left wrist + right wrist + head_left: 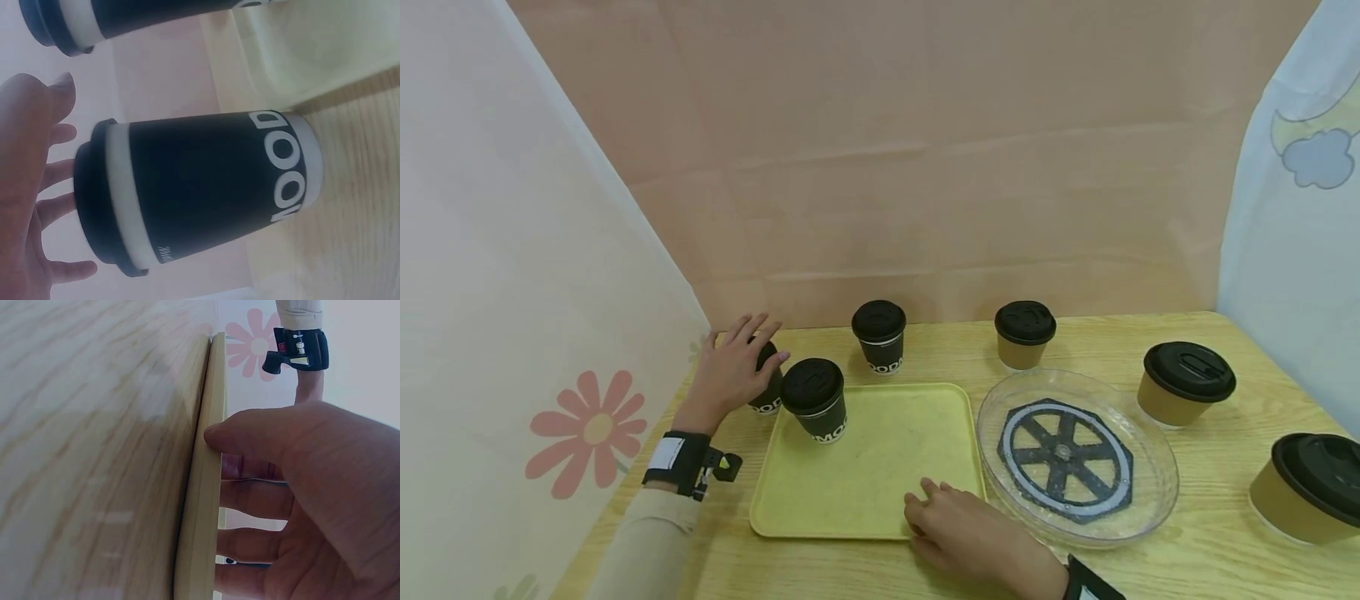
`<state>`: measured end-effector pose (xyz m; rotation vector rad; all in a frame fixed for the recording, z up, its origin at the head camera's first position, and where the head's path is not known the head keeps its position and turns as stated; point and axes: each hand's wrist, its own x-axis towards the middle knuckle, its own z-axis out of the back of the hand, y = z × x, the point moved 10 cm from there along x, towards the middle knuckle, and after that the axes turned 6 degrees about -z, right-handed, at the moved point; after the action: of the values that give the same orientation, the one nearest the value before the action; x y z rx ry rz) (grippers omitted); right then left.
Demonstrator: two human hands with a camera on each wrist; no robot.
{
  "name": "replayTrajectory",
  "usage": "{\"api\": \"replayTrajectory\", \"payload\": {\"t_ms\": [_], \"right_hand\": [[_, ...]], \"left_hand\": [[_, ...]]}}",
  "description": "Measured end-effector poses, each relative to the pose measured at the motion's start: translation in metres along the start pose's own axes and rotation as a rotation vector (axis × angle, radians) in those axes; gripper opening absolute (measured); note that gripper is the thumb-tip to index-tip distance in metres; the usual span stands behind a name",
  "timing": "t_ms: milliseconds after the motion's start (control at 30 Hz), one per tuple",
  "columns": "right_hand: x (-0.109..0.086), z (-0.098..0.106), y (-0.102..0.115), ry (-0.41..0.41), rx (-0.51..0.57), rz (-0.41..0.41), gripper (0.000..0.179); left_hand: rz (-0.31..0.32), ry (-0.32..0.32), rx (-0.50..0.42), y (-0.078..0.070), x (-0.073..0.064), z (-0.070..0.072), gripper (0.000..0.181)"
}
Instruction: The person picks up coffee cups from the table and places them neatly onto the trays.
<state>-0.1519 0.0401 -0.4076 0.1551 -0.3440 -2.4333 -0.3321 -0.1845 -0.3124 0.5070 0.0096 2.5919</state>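
Observation:
My left hand [726,371] is at the far left with its fingers spread around the lid of a black paper coffee cup [767,400]. In the left wrist view this cup [200,181] stands beside the tray, with the fingers behind its lid and no grip on it. Another black lidded coffee cup [816,404] stands on the yellow tray [887,475], in its back left corner. My right hand [970,533] holds the tray's front edge: the right wrist view has the thumb against the outside of the rim [203,519] and the fingers on the inner side.
Behind the tray stands a third black cup [880,337]. To the right, a clear round dish [1161,492] with a dark wheel-like pattern sits close to the tray. Brown cups with black lids stand at the back [1021,350], right [1172,400] and front right [1296,500]. Cloth walls enclose the table.

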Motion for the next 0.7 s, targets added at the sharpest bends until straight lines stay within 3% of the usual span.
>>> {"api": "replayTrajectory", "payload": {"t_ms": [500, 700], "right_hand": [[0.001, -0.001, -0.001, 0.015, -0.008, -0.015, 0.014], [0.000, 0.000, 0.000, 0.006, -0.009, -0.015, 0.013]], "left_hand": [[0.045, 0.091, -0.039, 0.013, -0.002, -0.026, 0.058], [0.057, 0.058, -0.048, 0.014, -0.002, -0.033, 0.051]]}}
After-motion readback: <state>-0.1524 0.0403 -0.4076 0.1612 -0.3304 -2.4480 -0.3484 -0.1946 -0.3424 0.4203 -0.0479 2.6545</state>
